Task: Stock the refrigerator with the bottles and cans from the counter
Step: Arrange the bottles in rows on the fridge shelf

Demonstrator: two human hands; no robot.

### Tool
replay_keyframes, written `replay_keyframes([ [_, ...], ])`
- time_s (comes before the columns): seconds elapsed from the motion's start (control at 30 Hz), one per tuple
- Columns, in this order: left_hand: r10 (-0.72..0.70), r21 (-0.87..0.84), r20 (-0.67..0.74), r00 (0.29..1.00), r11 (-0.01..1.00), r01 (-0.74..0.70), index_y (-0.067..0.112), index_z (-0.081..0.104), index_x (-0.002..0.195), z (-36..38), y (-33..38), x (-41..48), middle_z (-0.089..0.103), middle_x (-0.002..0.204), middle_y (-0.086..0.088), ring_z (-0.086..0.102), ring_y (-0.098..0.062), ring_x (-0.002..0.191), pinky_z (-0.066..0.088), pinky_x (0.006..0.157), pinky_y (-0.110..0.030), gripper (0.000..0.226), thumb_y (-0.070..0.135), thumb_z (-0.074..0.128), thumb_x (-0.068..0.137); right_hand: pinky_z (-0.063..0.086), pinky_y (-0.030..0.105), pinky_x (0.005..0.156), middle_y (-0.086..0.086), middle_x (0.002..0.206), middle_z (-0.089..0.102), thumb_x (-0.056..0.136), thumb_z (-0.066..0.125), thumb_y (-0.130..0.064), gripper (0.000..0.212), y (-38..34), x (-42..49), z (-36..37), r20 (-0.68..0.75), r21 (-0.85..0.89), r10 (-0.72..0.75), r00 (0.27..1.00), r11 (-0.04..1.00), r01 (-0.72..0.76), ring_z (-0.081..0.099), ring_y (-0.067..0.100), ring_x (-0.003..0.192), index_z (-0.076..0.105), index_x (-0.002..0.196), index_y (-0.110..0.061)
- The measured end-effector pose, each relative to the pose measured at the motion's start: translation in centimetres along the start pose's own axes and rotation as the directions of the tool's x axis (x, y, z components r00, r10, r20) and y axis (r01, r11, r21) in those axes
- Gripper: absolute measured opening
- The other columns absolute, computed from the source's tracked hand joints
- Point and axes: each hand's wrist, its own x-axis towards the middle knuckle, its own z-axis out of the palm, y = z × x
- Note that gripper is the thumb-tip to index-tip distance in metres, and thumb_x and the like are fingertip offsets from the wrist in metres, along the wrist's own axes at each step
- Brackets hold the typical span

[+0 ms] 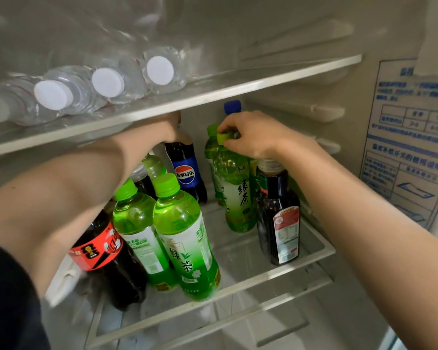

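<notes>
Both arms reach into the open fridge over its middle glass shelf (283,271). My left hand (170,127) grips the neck of a Pepsi bottle (186,173) at the back; its fingers are partly hidden by the upper shelf edge. My right hand (253,135) pinches the green cap of a green tea bottle (238,195) standing at the back right. Two more green tea bottles (187,238) stand at the front left, beside a red-labelled cola bottle (104,251). A dark brown bottle (278,215) stands under my right wrist.
The upper glass shelf (213,94) carries several clear water bottles (106,84) lying with white caps forward. A blue-capped bottle (232,107) stands behind my right hand. A printed label (410,137) covers the fridge's right wall. Bare shelf shows at the middle front.
</notes>
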Motion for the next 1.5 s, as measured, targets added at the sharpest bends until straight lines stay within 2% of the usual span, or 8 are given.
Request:
replay_keyframes([
  [0.3, 0.071, -0.03, 0.073, 0.995, 0.997, -0.069, 0.006, 0.031, 0.142, -0.4, -1.4, -0.3, 0.047, 0.139, -0.015, 0.05, -0.032, 0.121, 0.042, 0.09, -0.033, 0.1, 0.039, 0.085, 0.064, 0.038, 0.025, 0.075, 0.002, 0.123, 0.057, 0.091, 0.053, -0.028, 0.039, 0.3, 0.2, 0.2, -0.006, 0.008, -0.012, 1.0, 1.0, 0.012, 0.047, 0.013, 0.093, 0.052, 0.129, -0.025],
  [0.5, 0.119, 0.072, 0.054, 0.991, 0.99, -0.122, 0.003, 0.04, 0.13, -1.0, -1.6, -1.4, 0.056, 0.12, -0.02, 0.054, -0.03, 0.096, 0.041, 0.072, -0.03, 0.092, 0.027, 0.09, 0.057, 0.039, 0.026, 0.076, 0.002, 0.124, 0.056, 0.09, 0.054, -0.028, 0.039, 0.3, 0.3, 0.2, 0.002, 0.012, -0.006, 1.0, 1.0, 0.006, 0.049, 0.015, 0.096, 0.051, 0.129, -0.025],
  [0.83, 0.042, 0.119, 0.072, 0.997, 0.992, -0.051, 0.004, 0.023, 0.147, -1.0, -0.1, -2.1, 0.038, 0.145, -0.017, 0.043, -0.035, 0.127, 0.041, 0.1, -0.038, 0.104, 0.033, 0.084, 0.067, 0.046, 0.03, 0.083, 0.002, 0.124, 0.057, 0.09, 0.054, -0.029, 0.038, 0.5, 0.3, 0.3, -0.014, 0.018, -0.01, 1.0, 1.0, 0.01, 0.054, 0.02, 0.107, 0.051, 0.129, -0.027],
  [1.0, 0.125, -0.092, 0.083, 0.989, 0.989, -0.117, 0.0, 0.051, 0.118, -1.5, 1.0, -3.4, 0.056, 0.125, -0.019, 0.055, -0.028, 0.111, 0.043, 0.099, -0.042, 0.039, 0.018, 0.064, 0.086, 0.046, 0.03, 0.087, 0.002, 0.127, 0.057, 0.09, 0.055, -0.028, 0.039, 0.6, 0.3, 0.3, -0.017, 0.021, -0.014, 1.0, 1.0, 0.014, 0.055, 0.02, 0.11, 0.052, 0.129, -0.027],
  [1.17, 0.087, -0.083, 0.166, 0.982, 0.994, -0.074, 0.005, 0.038, 0.14, -2.4, -0.4, -6.4, 0.042, 0.144, -0.013, 0.044, -0.027, 0.128, 0.038, 0.102, -0.031, 0.062, 0.036, 0.058, 0.091, 0.045, 0.03, 0.088, 0.002, 0.128, 0.056, 0.09, 0.055, -0.029, 0.04, 0.5, 0.2, 0.3, -0.014, 0.021, -0.013, 1.0, 1.0, 0.014, 0.054, 0.021, 0.111, 0.051, 0.13, -0.026],
  [1.33, 0.025, -0.14, 0.142, 0.99, 0.99, -0.005, 0.009, 0.042, 0.138, -3.6, -1.1, -8.1, 0.042, 0.142, -0.009, 0.041, -0.024, 0.128, 0.032, 0.099, -0.028, 0.052, 0.034, 0.055, 0.094, 0.045, 0.032, 0.088, 0.003, 0.127, 0.057, 0.09, 0.056, -0.03, 0.041, 0.4, 0.3, 0.2, -0.006, 0.016, -0.021, 1.0, 1.0, 0.021, 0.054, 0.021, 0.111, 0.051, 0.131, -0.024],
  [1.43, -0.009, -0.185, 0.084, 0.996, 0.982, 0.024, 0.017, 0.053, 0.109, -4.4, -1.9, -9.0, 0.045, 0.12, -0.006, 0.043, -0.018, 0.112, 0.029, 0.092, -0.025, 0.021, 0.03, 0.054, 0.093, 0.045, 0.033, 0.088, 0.004, 0.128, 0.056, 0.09, 0.055, -0.03, 0.041, 0.4, 0.3, 0.2, -0.001, 0.012, -0.026, 1.0, 1.0, 0.026, 0.054, 0.022, 0.112, 0.05, 0.131, -0.023],
  [1.5, -0.029, -0.168, 0.081, 0.996, 0.985, 0.042, 0.018, 0.053, 0.119, -4.4, -2.8, -10.0, 0.045, 0.128, -0.004, 0.043, -0.019, 0.119, 0.03, 0.099, -0.026, 0.029, 0.033, 0.053, 0.094, 0.044, 0.032, 0.089, 0.004, 0.129, 0.056, 0.09, 0.055, -0.03, 0.041, 0.4, 0.3, 0.0, -0.004, 0.012, -0.025, 1.0, 1.0, 0.025, 0.054, 0.023, 0.114, 0.051, 0.131, -0.023],
])
